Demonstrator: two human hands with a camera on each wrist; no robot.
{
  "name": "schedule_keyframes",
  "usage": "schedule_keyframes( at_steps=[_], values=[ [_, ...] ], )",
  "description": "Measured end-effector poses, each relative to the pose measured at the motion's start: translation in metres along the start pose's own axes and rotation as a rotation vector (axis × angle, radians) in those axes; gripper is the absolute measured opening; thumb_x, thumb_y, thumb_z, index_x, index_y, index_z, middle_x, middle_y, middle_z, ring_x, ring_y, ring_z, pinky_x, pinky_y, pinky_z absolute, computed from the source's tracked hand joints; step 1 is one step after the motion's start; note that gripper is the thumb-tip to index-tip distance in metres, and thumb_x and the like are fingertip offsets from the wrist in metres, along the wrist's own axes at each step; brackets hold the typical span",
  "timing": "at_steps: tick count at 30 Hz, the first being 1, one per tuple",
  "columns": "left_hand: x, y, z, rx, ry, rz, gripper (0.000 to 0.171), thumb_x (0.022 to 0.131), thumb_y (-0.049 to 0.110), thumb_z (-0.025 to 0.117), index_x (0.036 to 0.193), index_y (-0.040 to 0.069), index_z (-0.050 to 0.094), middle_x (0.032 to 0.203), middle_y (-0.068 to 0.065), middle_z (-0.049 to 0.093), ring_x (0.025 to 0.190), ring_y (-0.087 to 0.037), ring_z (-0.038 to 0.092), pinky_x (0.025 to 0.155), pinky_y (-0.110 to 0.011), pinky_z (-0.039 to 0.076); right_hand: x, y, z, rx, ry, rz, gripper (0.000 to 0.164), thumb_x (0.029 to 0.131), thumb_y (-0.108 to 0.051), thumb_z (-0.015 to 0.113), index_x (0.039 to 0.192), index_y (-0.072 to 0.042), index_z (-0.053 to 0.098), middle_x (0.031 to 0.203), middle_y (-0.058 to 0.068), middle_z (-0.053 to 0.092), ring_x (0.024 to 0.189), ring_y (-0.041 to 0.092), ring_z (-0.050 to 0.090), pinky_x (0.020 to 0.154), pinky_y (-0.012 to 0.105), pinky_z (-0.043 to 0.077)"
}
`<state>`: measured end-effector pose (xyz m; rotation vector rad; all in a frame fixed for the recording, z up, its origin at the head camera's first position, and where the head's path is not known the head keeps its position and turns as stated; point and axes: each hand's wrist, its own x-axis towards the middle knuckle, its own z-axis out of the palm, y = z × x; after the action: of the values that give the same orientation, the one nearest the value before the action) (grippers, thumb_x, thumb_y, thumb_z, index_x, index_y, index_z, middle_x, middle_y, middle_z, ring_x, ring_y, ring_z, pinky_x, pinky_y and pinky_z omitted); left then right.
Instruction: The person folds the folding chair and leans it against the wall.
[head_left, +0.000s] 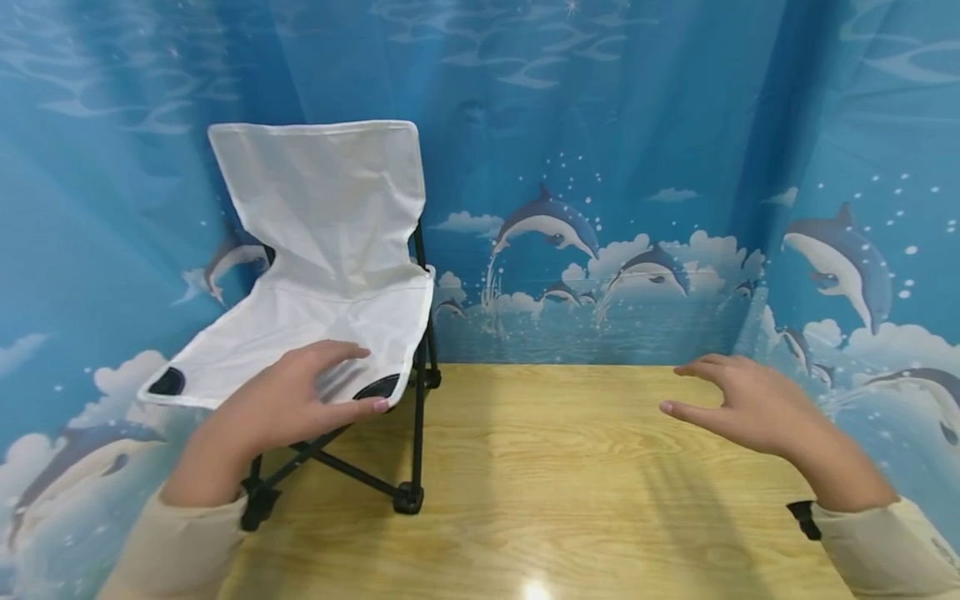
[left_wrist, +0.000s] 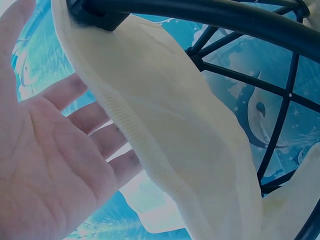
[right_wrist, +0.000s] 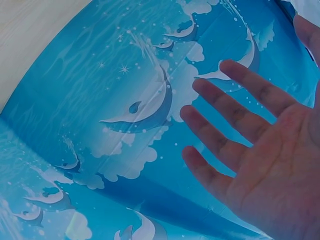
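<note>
A white folding camp chair (head_left: 330, 208) with a black tube frame stands at the left in the head view, its back toward the curtain. My left hand (head_left: 288, 404) is in front of the seat's front edge, thumb and fingers spread apart, holding nothing. From the left wrist view, the palm of that left hand (left_wrist: 60, 165) faces the camera, and its fingertips pass behind the edge of the white fabric (left_wrist: 170, 120); whether they touch it I cannot tell. Off to the right, my right hand (head_left: 761, 408) hovers above the floor. Its fingers (right_wrist: 215, 135) are extended and hold nothing.
Blue curtains (head_left: 622, 108) printed with dolphins and clouds hang behind and on both sides. Light wood-grain flooring (head_left: 540, 467) spreads between the hands. The chair's crossed black legs (head_left: 352, 471) reach the floor below the left hand.
</note>
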<state>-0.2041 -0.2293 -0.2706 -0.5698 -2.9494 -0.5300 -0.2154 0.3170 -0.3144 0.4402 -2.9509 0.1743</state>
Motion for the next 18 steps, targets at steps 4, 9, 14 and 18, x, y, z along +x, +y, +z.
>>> schedule_keyframes(
  at_steps=[4, 9, 14, 18],
  values=[
    [-0.003, -0.003, 0.000, -0.011, 0.021, 0.012, 0.090, 0.087, 0.078, 0.068, 0.151, 0.014, 0.058, 0.155, -0.014, 0.057, 0.146, -0.042, 0.050, 0.114, -0.065, 0.043, 0.001, -0.004, 0.001, -0.007, 0.033, -0.022, 0.072, 0.095, -0.070, 0.064, 0.139, -0.012, 0.071, 0.139, 0.026, 0.067, 0.123, 0.053, 0.064, 0.090, 0.072, 0.051],
    [-0.005, -0.005, 0.001, -0.015, 0.043, 0.024, 0.088, 0.088, 0.075, 0.069, 0.151, 0.015, 0.059, 0.156, -0.014, 0.056, 0.147, -0.042, 0.049, 0.115, -0.066, 0.042, 0.001, -0.009, 0.004, 0.003, 0.098, -0.037, 0.067, 0.096, -0.067, 0.066, 0.136, -0.014, 0.072, 0.139, 0.023, 0.068, 0.125, 0.051, 0.063, 0.097, 0.075, 0.047],
    [-0.008, -0.009, 0.003, -0.013, 0.093, 0.034, 0.085, 0.088, 0.072, 0.072, 0.150, 0.016, 0.060, 0.156, -0.012, 0.057, 0.146, -0.041, 0.050, 0.114, -0.066, 0.043, 0.003, -0.014, 0.005, 0.021, 0.153, -0.037, 0.066, 0.096, -0.065, 0.067, 0.136, -0.013, 0.072, 0.142, 0.023, 0.066, 0.130, 0.051, 0.059, 0.103, 0.077, 0.041],
    [-0.009, -0.012, 0.003, -0.013, 0.126, 0.058, 0.081, 0.089, 0.067, 0.075, 0.149, 0.014, 0.060, 0.155, -0.012, 0.058, 0.145, -0.041, 0.052, 0.114, -0.066, 0.043, 0.004, -0.021, 0.004, 0.044, 0.180, -0.037, 0.066, 0.096, -0.064, 0.067, 0.138, -0.014, 0.071, 0.145, 0.023, 0.064, 0.133, 0.051, 0.056, 0.104, 0.078, 0.038]
  ],
)
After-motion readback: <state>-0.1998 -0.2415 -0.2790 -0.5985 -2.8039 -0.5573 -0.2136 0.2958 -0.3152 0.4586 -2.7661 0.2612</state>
